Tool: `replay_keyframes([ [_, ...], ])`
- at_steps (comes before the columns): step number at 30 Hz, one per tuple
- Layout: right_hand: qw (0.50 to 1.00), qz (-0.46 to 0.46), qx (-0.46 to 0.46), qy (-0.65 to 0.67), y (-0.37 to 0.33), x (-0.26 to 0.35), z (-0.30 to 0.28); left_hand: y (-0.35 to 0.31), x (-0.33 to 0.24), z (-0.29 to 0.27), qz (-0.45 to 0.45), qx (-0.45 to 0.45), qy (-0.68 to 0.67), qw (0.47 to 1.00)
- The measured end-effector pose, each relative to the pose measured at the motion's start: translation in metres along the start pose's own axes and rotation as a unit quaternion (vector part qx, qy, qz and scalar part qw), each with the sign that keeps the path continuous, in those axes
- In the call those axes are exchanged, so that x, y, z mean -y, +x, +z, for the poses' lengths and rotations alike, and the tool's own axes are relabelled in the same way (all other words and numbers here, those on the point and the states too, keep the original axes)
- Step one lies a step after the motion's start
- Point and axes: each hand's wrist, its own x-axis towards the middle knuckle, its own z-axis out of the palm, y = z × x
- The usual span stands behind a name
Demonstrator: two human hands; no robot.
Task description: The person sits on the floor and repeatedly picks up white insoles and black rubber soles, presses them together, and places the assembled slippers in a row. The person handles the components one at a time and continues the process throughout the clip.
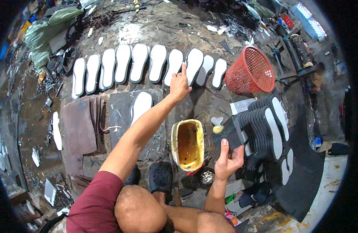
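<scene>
A curved row of sandal soles (140, 58), white on top with dark edges, lies on the ground ahead of me. My left hand (180, 86) reaches over the row, its index finger stretched out onto the edge of one white sole (194, 64) and its thumb apart. It holds nothing. Low on the right, my right hand (228, 160) pinches a thin, dark grey rectangular piece (234, 134) between thumb and fingers. Between my arms stands a yellow-crusted tub (174, 141) with amber liquid inside. Another white sole (143, 104) rests on a grey board (118, 105), partly behind my left forearm.
Right of the row leans a red plastic basket (247, 70). Stacked dark soles (260, 128) stand beside my right hand. Brown sheets (80, 126) lie at left, near a green sack (43, 37). A small cup of white bits (207, 177) sits below the tub. Scraps litter the ground.
</scene>
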Motion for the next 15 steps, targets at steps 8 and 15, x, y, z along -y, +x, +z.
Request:
replay_keyframes([
  [8,0.996,0.021,0.065,-0.049,0.001,-0.007,-0.012,-0.059,0.018,0.006,0.081,-0.132,-0.053,0.987],
  [15,0.979,0.073,0.184,0.045,0.024,-0.02,0.089,-0.27,0.09,-0.07,0.007,-0.106,-0.047,0.993],
])
